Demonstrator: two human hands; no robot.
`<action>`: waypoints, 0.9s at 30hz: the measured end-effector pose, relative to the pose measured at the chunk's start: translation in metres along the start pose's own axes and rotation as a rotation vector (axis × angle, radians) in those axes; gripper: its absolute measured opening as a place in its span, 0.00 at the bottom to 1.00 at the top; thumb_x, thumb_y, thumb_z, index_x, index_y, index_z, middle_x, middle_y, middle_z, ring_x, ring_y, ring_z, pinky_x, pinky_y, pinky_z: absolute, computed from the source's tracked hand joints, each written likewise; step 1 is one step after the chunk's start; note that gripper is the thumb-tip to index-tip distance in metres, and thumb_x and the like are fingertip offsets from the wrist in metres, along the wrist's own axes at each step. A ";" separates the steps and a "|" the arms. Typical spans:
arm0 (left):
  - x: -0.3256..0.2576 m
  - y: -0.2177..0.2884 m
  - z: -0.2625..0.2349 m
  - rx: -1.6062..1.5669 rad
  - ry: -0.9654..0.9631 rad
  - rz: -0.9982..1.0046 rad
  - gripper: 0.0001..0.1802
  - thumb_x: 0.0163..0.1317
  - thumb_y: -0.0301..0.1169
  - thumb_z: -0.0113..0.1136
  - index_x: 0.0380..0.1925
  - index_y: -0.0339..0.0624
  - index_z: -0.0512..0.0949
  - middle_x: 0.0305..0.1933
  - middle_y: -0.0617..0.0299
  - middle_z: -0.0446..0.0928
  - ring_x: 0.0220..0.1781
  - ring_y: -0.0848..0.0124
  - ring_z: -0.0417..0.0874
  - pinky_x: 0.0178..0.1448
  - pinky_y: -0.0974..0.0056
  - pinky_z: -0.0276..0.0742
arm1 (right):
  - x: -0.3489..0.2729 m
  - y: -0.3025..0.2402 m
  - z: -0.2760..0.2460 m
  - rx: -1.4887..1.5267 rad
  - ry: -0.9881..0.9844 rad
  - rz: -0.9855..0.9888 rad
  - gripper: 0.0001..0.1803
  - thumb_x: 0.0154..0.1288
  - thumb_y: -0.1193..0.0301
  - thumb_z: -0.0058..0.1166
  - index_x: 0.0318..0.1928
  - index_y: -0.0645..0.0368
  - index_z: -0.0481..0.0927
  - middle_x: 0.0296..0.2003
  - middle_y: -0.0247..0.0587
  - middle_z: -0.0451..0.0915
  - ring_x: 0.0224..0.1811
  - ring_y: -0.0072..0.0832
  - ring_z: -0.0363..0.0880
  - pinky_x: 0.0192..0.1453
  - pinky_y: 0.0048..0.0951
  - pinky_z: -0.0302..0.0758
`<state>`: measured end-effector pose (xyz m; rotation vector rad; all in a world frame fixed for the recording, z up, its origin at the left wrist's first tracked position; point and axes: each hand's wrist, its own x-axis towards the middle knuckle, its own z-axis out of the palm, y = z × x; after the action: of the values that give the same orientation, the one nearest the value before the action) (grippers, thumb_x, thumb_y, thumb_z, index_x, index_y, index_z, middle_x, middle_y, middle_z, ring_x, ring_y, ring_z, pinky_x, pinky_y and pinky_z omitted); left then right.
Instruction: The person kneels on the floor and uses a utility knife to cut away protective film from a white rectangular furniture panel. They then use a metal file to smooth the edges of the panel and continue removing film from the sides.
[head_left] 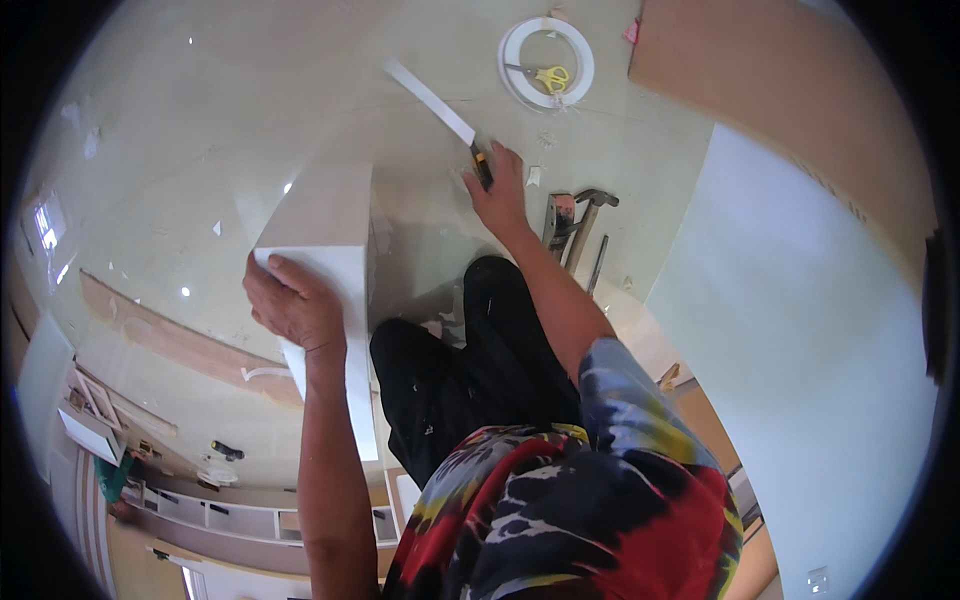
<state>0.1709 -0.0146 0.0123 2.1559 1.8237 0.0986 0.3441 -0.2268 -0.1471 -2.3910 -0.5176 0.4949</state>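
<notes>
Your left hand rightly clasps the likely stiff white box by an edge; your right hand half-curls at the knife, hold unclear.

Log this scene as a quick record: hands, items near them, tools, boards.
left hand: over the edge of a white boxy piece
right hand: at a black-and-orange handle; blurred, firm grip unclear
strip: white strip, near end at that handle
roll: white ring-shaped roll, yellow-handled scissors lying across it
tools: hammer beside a red-and-grey tool, right of right hand
boards: brown board, upper right; large white sheet below it
</notes>
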 end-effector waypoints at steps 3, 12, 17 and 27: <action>0.004 0.006 -0.002 -0.048 -0.018 -0.038 0.29 0.75 0.48 0.39 0.61 0.34 0.72 0.53 0.43 0.76 0.56 0.43 0.77 0.61 0.45 0.68 | -0.055 0.052 -0.050 -0.192 0.208 -0.044 0.18 0.66 0.74 0.56 0.55 0.65 0.75 0.45 0.55 0.78 0.50 0.51 0.78 0.58 0.45 0.73; 0.009 -0.001 -0.001 -0.041 0.038 -0.056 0.36 0.75 0.56 0.38 0.58 0.32 0.73 0.55 0.39 0.76 0.56 0.42 0.77 0.58 0.46 0.72 | -0.150 0.156 -0.137 -0.123 0.265 0.613 0.13 0.71 0.72 0.50 0.51 0.65 0.80 0.46 0.54 0.81 0.47 0.45 0.82 0.52 0.40 0.77; 0.022 -0.024 0.002 -0.077 0.091 -0.023 0.27 0.76 0.48 0.47 0.56 0.32 0.74 0.51 0.41 0.79 0.53 0.49 0.79 0.60 0.52 0.72 | -0.195 0.254 -0.140 -0.480 -0.018 0.943 0.17 0.70 0.69 0.50 0.55 0.66 0.74 0.52 0.59 0.77 0.54 0.52 0.78 0.59 0.48 0.74; 0.037 -0.019 -0.017 -0.275 -0.031 -0.102 0.31 0.77 0.54 0.41 0.51 0.34 0.77 0.46 0.44 0.81 0.46 0.53 0.81 0.53 0.53 0.74 | -0.206 0.255 -0.163 0.054 0.159 0.607 0.21 0.78 0.70 0.40 0.67 0.61 0.63 0.29 0.36 0.76 0.18 0.17 0.70 0.18 0.22 0.67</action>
<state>0.1554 0.0271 0.0181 1.8645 1.7824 0.2745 0.3055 -0.5905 -0.1497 -2.4836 0.3049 0.5557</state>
